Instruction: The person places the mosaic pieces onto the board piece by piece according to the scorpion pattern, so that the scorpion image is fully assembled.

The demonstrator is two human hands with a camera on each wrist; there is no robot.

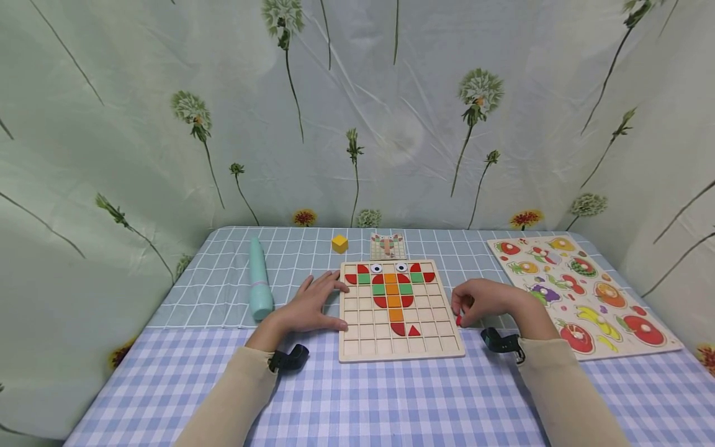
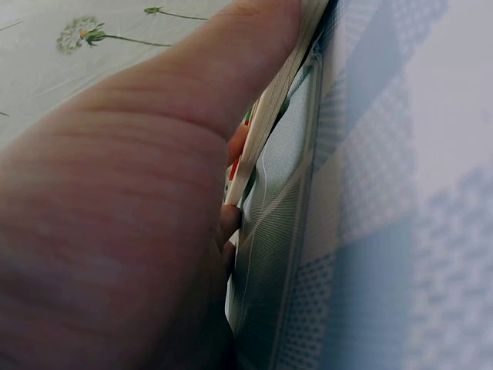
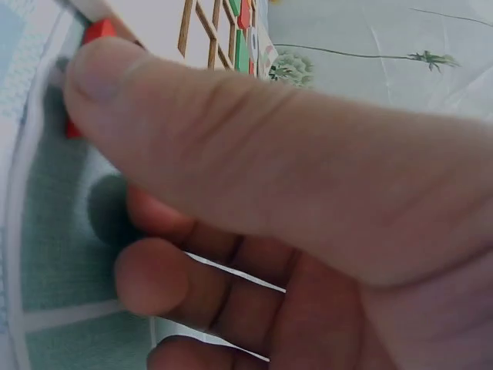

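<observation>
A wooden grid board (image 1: 360,310) lies on the table, with red, green and orange pieces and two eye pieces set out in a creature-like pattern. On its lower part a red triangle (image 1: 414,331) sits beside a red rounded piece (image 1: 398,329). My left hand (image 1: 314,305) rests at the board's left edge, fingers spread, thumb and fingertips touching the rim. Just off the board's right edge, my right hand (image 1: 485,301) pinches a small red piece (image 3: 98,32) low over the cloth. The thumb covers much of that piece in the right wrist view.
Behind the board lie a small pattern card (image 1: 385,253) and a yellow cube (image 1: 339,244). A teal tapered case (image 1: 259,285) is on the left. To the right, a fruit puzzle board (image 1: 564,273) lies close to my right forearm. A flowered curtain (image 1: 346,74) hangs behind the table.
</observation>
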